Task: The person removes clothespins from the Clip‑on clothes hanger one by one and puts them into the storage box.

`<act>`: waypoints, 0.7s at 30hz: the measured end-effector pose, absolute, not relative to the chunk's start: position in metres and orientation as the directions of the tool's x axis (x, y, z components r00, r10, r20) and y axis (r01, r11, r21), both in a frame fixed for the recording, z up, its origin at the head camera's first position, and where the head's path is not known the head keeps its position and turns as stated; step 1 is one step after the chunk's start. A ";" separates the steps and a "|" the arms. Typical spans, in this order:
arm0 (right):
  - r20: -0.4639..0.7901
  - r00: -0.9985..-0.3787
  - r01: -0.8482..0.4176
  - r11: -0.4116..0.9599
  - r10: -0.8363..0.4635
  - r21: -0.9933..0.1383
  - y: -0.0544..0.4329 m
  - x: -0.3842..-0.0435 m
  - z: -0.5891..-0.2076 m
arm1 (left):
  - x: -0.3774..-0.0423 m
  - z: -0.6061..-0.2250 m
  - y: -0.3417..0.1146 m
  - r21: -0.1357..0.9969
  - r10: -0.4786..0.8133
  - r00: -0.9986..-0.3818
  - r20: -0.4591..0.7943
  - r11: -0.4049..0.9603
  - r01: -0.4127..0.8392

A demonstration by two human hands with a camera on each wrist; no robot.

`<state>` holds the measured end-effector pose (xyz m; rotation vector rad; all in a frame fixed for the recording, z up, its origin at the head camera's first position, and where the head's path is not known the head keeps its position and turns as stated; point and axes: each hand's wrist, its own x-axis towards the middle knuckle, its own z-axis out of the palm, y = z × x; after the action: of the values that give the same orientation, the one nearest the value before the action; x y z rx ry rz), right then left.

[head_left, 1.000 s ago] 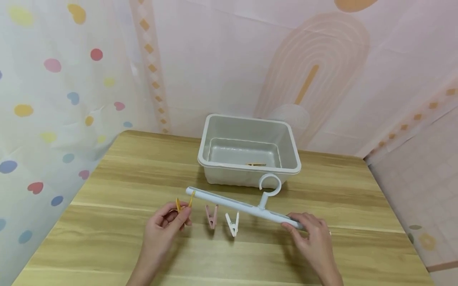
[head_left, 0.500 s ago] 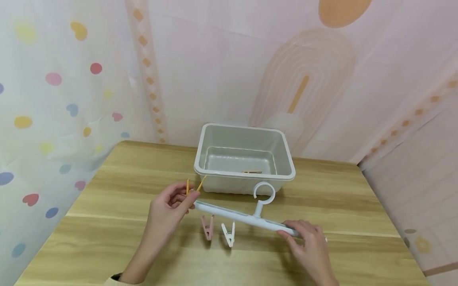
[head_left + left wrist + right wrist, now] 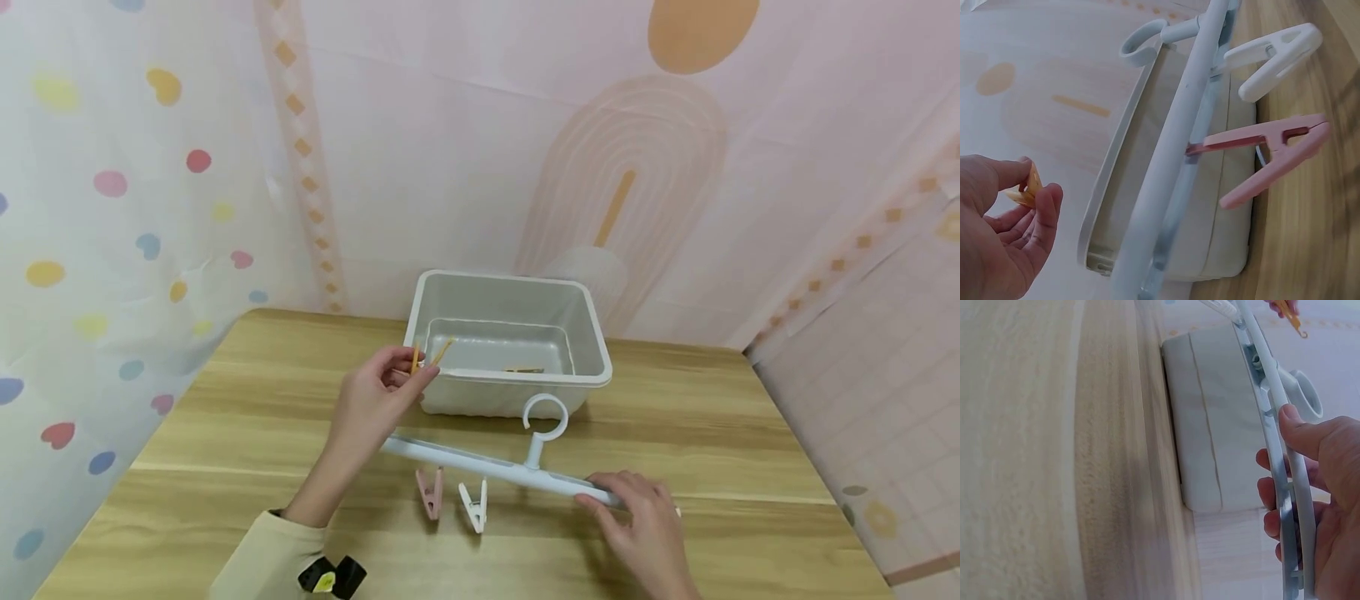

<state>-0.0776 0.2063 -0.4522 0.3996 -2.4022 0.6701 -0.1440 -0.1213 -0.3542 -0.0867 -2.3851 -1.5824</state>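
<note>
In my left hand (image 3: 375,404) I pinch a yellow clothespin (image 3: 443,351) between thumb and fingers, in front of the bin's near left corner. Its handles point upward in the head view. My right hand (image 3: 639,521) grips the right end of a pale blue clip hanger (image 3: 465,460) with a round hook, held tilted above the table. Two clips hang from its bar: a pink clothespin (image 3: 1272,147) and a white clothespin (image 3: 1279,59). From the head view, my left wrist hides the bar's left end. The right wrist view shows my thumb and fingers around the bar.
A grey plastic bin (image 3: 517,377) stands behind the hanger, near the table's back edge. Another yellow-brown clothespin (image 3: 525,370) lies inside it. The wooden table (image 3: 690,425) meets patterned curtains at the back and left.
My left hand has moved forward and right with the yellow clothespin, from beside the hanger's left end to the bin's near rim. My right hand keeps holding the hanger.
</note>
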 end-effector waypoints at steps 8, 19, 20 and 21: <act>0.609 -0.786 -0.398 0.839 -0.103 -0.372 0.200 -0.078 -0.455 | -0.166 -0.346 -0.123 0.849 -0.053 -0.958 0.283 0.478 0.224; 0.615 -0.781 -0.398 0.846 -0.109 -0.356 0.197 -0.086 -0.457 | -0.205 -0.335 -0.119 0.665 0.012 -0.935 0.355 0.699 0.262; 0.617 -0.779 -0.399 0.846 -0.111 -0.353 0.197 -0.087 -0.457 | -0.208 -0.334 -0.119 0.661 0.009 -0.934 0.356 0.705 0.259; 0.620 -0.777 -0.402 0.846 -0.112 -0.350 0.197 -0.088 -0.457 | -0.211 -0.333 -0.118 0.658 0.005 -0.935 0.355 0.709 0.253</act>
<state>-0.0876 0.1970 -0.4574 0.3735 -2.4169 0.6327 -0.2110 -0.1178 -0.3327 -0.2017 -2.5901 -1.0671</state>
